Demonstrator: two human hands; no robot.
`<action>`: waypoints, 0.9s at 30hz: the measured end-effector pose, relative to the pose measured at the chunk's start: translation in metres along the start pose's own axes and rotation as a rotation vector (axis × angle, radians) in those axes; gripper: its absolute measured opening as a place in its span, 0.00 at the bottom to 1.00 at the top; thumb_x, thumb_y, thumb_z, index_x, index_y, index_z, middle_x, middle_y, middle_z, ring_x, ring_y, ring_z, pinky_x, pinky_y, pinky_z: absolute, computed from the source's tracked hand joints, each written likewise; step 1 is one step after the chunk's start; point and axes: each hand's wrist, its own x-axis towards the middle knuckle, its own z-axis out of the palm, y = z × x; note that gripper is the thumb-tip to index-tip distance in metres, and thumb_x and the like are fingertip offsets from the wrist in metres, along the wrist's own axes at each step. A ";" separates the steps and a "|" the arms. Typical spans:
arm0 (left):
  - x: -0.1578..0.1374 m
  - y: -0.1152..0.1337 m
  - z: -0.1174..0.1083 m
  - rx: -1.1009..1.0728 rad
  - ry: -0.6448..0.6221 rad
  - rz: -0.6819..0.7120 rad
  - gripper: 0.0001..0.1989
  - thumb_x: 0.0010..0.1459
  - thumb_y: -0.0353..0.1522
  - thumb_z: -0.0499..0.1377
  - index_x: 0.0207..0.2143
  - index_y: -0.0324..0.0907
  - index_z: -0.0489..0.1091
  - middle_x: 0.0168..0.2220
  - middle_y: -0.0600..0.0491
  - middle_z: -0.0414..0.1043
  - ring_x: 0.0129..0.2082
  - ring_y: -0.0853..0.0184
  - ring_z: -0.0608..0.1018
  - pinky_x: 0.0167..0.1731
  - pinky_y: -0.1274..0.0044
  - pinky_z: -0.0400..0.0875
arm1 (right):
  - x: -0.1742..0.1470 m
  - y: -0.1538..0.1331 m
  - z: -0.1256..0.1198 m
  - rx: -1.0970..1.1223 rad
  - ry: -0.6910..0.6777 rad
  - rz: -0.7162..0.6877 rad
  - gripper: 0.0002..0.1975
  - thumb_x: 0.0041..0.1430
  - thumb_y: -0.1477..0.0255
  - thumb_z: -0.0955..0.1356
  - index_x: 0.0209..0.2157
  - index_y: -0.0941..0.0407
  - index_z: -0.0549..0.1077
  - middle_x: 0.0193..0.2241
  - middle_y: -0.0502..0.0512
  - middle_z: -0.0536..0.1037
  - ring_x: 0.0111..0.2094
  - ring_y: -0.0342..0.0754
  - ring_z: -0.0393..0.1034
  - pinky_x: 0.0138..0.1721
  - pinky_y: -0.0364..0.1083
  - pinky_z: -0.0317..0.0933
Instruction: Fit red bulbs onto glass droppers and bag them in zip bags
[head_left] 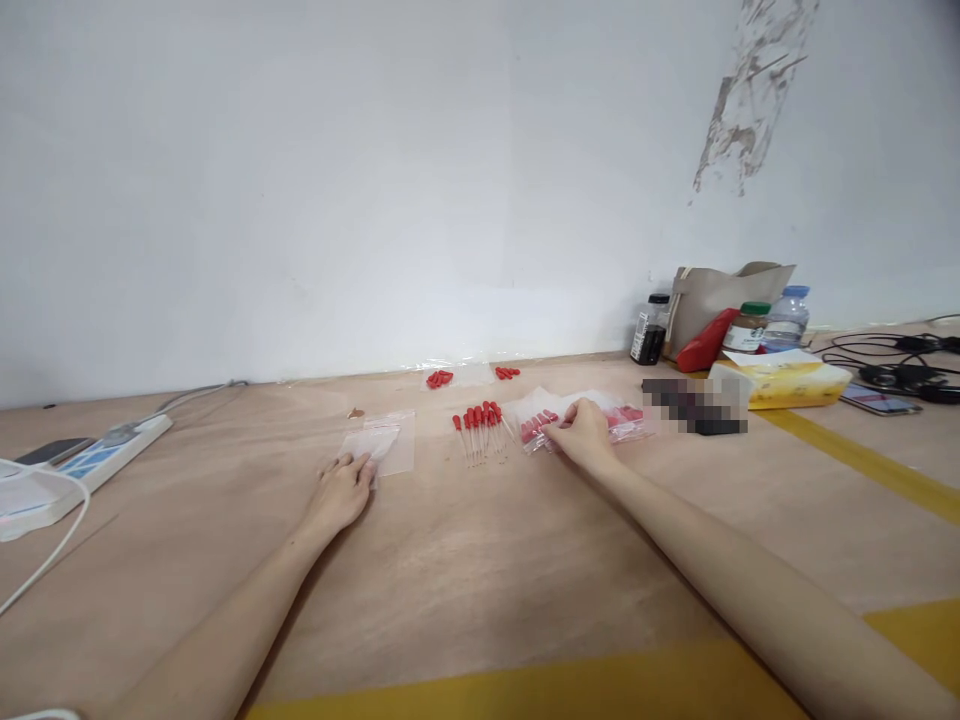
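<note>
My left hand (343,492) lies on a small stack of clear zip bags (397,445), its fingers stretched out at the bags' near left edge. At the right, my right hand (587,437) has thumb and fingers pinched together at a clear plastic bag of red rubber bulbs (537,426). More bagged red pieces (628,422) lie just right of that hand. Between my hands, several droppers with red bulbs and thin clear tubes (480,420) lie side by side, bulbs pointing away from me.
Against the wall lie red bulbs (440,379) on clear plastic and a smaller red group (508,373). A power strip (112,465) is at left. A dark bottle (649,330), jar (748,328), tissue pack (791,382), phone (879,400) and black cables (911,375) occupy the right.
</note>
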 end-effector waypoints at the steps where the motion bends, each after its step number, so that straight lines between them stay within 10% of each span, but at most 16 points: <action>1: 0.000 0.000 -0.002 -0.031 0.010 0.007 0.24 0.60 0.37 0.38 0.48 0.37 0.66 0.49 0.44 0.66 0.52 0.55 0.65 0.50 0.65 0.58 | -0.002 0.001 0.000 -0.006 0.027 -0.045 0.15 0.37 0.69 0.68 0.23 0.54 0.56 0.28 0.52 0.63 0.33 0.48 0.60 0.34 0.44 0.57; 7: -0.015 0.023 -0.036 -0.289 0.091 0.185 0.24 0.62 0.41 0.39 0.55 0.40 0.58 0.59 0.49 0.53 0.59 0.59 0.53 0.56 0.65 0.50 | -0.014 -0.001 -0.009 -0.052 0.141 -0.223 0.10 0.43 0.68 0.67 0.25 0.55 0.61 0.32 0.55 0.63 0.37 0.49 0.59 0.39 0.46 0.55; 13: -0.049 0.061 -0.056 -0.245 -0.341 0.706 0.23 0.61 0.43 0.44 0.58 0.54 0.49 0.63 0.57 0.38 0.61 0.60 0.45 0.57 0.63 0.43 | -0.012 -0.023 -0.005 -0.145 -0.095 -0.338 0.05 0.51 0.73 0.61 0.31 0.56 0.67 0.31 0.55 0.71 0.37 0.49 0.62 0.40 0.46 0.53; 18: -0.061 0.072 -0.037 -0.220 -0.412 0.719 0.25 0.61 0.44 0.43 0.60 0.54 0.41 0.63 0.55 0.33 0.62 0.59 0.41 0.57 0.58 0.35 | 0.006 -0.054 0.029 -0.237 -0.385 -0.211 0.10 0.51 0.76 0.61 0.38 0.57 0.66 0.37 0.59 0.73 0.40 0.51 0.66 0.38 0.46 0.57; 27: -0.065 0.069 -0.030 -0.290 -0.339 0.718 0.23 0.61 0.43 0.46 0.58 0.52 0.50 0.62 0.52 0.42 0.61 0.58 0.46 0.57 0.58 0.39 | 0.019 -0.067 0.063 -0.273 -0.445 -0.018 0.19 0.45 0.78 0.65 0.42 0.62 0.63 0.37 0.67 0.72 0.39 0.59 0.68 0.35 0.51 0.60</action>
